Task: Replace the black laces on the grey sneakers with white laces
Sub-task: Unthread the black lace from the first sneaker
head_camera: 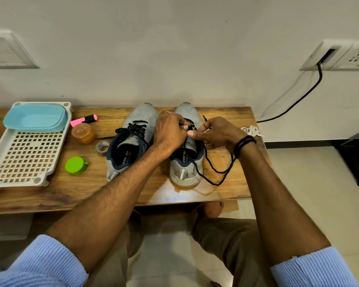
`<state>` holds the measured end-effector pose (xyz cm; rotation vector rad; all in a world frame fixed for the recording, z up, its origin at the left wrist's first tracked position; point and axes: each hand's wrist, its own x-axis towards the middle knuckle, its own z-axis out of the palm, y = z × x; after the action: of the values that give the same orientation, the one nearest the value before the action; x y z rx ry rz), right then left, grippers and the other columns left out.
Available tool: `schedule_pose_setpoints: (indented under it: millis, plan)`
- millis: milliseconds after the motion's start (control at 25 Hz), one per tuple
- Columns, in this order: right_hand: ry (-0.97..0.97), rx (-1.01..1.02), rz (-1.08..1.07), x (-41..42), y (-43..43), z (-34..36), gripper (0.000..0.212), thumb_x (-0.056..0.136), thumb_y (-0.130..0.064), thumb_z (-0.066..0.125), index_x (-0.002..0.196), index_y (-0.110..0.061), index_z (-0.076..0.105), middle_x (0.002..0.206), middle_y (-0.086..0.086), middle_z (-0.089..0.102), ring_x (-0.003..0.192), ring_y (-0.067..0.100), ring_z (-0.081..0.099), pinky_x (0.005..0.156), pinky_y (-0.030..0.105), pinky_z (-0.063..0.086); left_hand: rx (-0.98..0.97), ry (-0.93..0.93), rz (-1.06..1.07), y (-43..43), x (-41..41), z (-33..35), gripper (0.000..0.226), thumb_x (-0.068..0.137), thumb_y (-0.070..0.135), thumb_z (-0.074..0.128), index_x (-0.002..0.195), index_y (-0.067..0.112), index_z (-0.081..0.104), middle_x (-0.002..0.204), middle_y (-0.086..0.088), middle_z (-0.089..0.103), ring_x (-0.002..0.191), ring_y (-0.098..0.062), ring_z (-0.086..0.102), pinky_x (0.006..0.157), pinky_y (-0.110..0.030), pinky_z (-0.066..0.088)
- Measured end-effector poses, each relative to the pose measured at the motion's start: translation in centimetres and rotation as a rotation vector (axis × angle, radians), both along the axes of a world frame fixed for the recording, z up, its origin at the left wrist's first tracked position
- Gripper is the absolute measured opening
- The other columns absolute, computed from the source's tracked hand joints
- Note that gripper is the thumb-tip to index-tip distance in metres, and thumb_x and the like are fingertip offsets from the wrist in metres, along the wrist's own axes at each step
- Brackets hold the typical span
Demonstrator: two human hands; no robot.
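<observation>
Working on the right-side grey sneaker (186, 170), both hands are meeting at its eyelets. Left hand (170, 131) is curling its fingers round the black lace (216, 184) over the tongue. Right hand (219, 131) is pinching the same lace between thumb and fingers. Loose lace is trailing off the shoe's right side and looping on the wooden table (91, 189) beside the heel. Sneaker is sitting flat mid-table, long axis running away from the person, toe pointing at the wall, heel facing the near edge. Left-side grey sneaker (137, 129) is sitting just beside it, laced in black, toe also wallward, heel angling slightly left. White laces (251, 130) are bunching at the table's right edge. Tray (15, 184), pink highlighter (84, 120), orange jar (83, 133), tape roll (102, 147) and green tub (75, 165) are sitting further left.
</observation>
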<state>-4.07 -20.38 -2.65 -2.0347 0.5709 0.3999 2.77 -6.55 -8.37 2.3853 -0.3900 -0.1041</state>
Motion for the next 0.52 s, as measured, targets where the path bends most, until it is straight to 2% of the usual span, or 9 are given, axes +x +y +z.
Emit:
schedule_pose_setpoints:
  millis: [80, 200, 280, 400, 520]
  plan:
    - [-0.059, -0.195, 0.012, 0.6, 0.3, -0.7, 0.027, 0.076, -0.033, 0.082, 0.077, -0.013, 0.065, 0.086, 0.008, 0.072, 0.084, 0.023, 0.069, 0.082, 0.044, 0.059, 0.039, -0.026, -0.005, 0.1, -0.2, 0.3, 0.015, 0.086, 0.021, 0.074, 0.100, 0.023, 0.076, 0.117, -0.008, 0.062, 0.105, -0.019, 0.062, 0.089, -0.031, 0.055]
    - [-0.150, -0.482, -0.082, 1.1, 0.5, -1.4, 0.016, 0.079, -0.027, 0.074, 0.087, -0.013, 0.070, 0.092, 0.005, 0.072, 0.091, 0.023, 0.066, 0.074, 0.028, 0.050, 0.111, -0.070, -0.039, 0.2, -0.8, 1.0, 0.019, 0.084, 0.018, 0.070, 0.103, 0.020, 0.074, 0.123, -0.012, 0.052, 0.113, -0.023, 0.054, 0.095, -0.032, 0.050]
    - [-0.183, -0.571, -0.114, 1.1, 0.8, -1.8, 0.021, 0.079, -0.026, 0.075, 0.093, -0.012, 0.069, 0.096, 0.008, 0.071, 0.094, 0.027, 0.064, 0.073, 0.028, 0.046, 0.139, -0.083, -0.082, 0.2, -1.1, 1.3, 0.021, 0.085, 0.022, 0.070, 0.106, 0.019, 0.072, 0.125, -0.013, 0.047, 0.118, -0.026, 0.048, 0.101, -0.036, 0.046]
    - [-0.203, -0.689, -0.049, 1.1, 1.5, -2.5, 0.026, 0.078, -0.030, 0.077, 0.093, -0.009, 0.072, 0.095, 0.014, 0.071, 0.094, 0.034, 0.065, 0.068, 0.030, 0.044, 0.136, -0.112, -0.104, 0.1, -1.5, 1.4, 0.020, 0.088, 0.032, 0.072, 0.103, 0.019, 0.071, 0.123, -0.010, 0.042, 0.120, -0.025, 0.042, 0.101, -0.038, 0.044]
    - [-0.254, -0.688, -0.102, 1.2, 1.3, -2.7, 0.021, 0.076, -0.030, 0.078, 0.089, -0.014, 0.076, 0.092, 0.012, 0.073, 0.091, 0.032, 0.067, 0.068, 0.028, 0.046, 0.178, -0.121, -0.101, 0.1, -1.6, 1.4, 0.017, 0.088, 0.028, 0.069, 0.102, 0.018, 0.070, 0.122, -0.010, 0.039, 0.121, -0.026, 0.037, 0.100, -0.037, 0.041]
